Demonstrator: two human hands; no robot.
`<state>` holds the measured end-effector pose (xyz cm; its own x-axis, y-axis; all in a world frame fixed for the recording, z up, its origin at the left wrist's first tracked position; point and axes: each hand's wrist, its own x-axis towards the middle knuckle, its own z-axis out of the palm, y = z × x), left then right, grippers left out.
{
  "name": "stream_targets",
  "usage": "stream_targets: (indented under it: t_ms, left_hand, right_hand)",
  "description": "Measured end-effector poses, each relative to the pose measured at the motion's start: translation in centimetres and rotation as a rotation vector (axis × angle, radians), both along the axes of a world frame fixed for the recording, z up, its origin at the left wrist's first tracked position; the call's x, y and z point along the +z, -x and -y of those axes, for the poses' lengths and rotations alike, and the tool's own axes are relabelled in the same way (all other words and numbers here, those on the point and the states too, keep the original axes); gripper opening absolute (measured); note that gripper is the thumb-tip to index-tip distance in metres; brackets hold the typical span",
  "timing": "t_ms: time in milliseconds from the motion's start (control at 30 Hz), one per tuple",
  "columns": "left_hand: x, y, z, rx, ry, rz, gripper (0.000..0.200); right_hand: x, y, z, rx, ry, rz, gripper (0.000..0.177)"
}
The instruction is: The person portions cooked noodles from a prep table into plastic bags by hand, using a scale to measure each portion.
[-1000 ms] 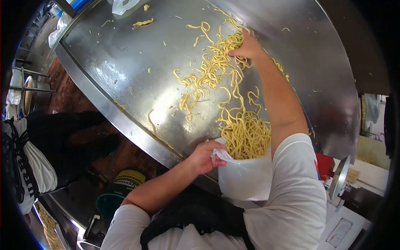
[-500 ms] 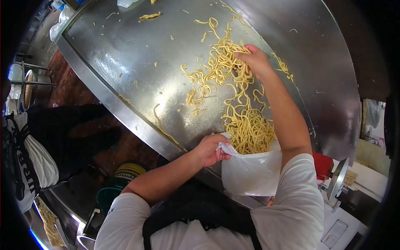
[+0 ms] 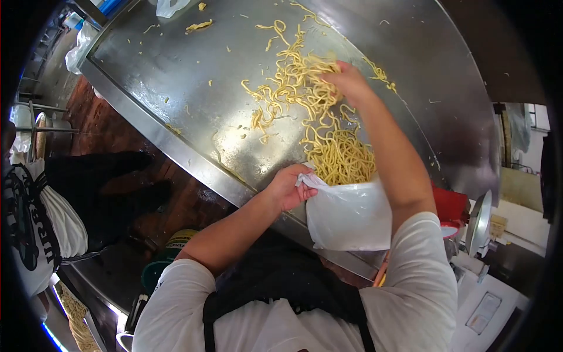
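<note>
My left hand (image 3: 291, 186) is closed on the rim of a white plastic bag (image 3: 349, 217) at the table's near edge. A thick pile of yellow noodles (image 3: 340, 159) fills the bag's mouth and spills onto the metal table (image 3: 158, 94). Farther out, my right hand (image 3: 347, 82) has its fingers curled into a tangle of loose noodles (image 3: 293, 73), with the fingertips slightly blurred. Strands run from that tangle down to the pile at the bag.
Noodle scraps (image 3: 199, 26) dot the tabletop, and a raised rim (image 3: 170, 141) borders its left side. A person in an apron (image 3: 64, 217) stands at the left. A green bucket (image 3: 155, 271) is below the table, and a red scale (image 3: 450, 205) stands at the right.
The view has shifted, so the table and bag sit higher and a little left. My right hand stays at the loose noodles, its fingers now blurrier; my left still grips the bag's rim.
</note>
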<state>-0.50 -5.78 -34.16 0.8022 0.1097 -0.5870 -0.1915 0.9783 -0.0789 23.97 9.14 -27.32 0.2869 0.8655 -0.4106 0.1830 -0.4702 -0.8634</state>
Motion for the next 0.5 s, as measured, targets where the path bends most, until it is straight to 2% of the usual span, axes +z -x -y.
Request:
stream_targets:
  t_ms: [67, 133, 200, 233, 367, 433, 467, 500]
  left_hand:
    - [0.2, -0.2, 0.0, 0.015, 0.003, -0.006, 0.013]
    - [0.2, -0.3, -0.1, 0.027, -0.026, -0.014, 0.013]
    - [0.1, -0.5, -0.2, 0.019, -0.024, -0.007, 0.013]
    - [0.3, -0.7, -0.4, 0.021, -0.047, -0.002, 0.013]
    - [1.0, -0.9, -0.1, 0.017, -0.084, -0.020, 0.014]
    - [1.5, -0.8, 0.2, 0.021, -0.111, -0.048, 0.015]
    - [1.4, -0.8, 0.4, 0.020, -0.112, -0.045, 0.015]
    - [1.1, -0.7, 0.6, 0.016, -0.115, -0.043, 0.015]
  right_hand:
    - [4.3, 0.3, 3.4, 0.129, -0.034, 0.184, 0.036]
    - [7.7, 2.1, 7.4, 0.416, 0.254, 0.729, 0.034]
    - [6.8, 1.4, 13.0, 1.088, 0.256, 0.687, 0.034]
    - [7.2, 1.0, 13.5, 1.086, 0.260, 0.687, 0.034]
    - [8.6, 0.2, 15.4, 0.895, 0.501, 0.209, 0.031]
    - [7.6, -2.4, 14.2, 0.330, 0.476, 0.366, 0.046]
    - [6.7, -3.9, 13.8, 0.328, 0.475, 0.369, 0.046]
    - [5.5, -5.3, 13.5, 0.195, 0.577, 0.531, 0.056]
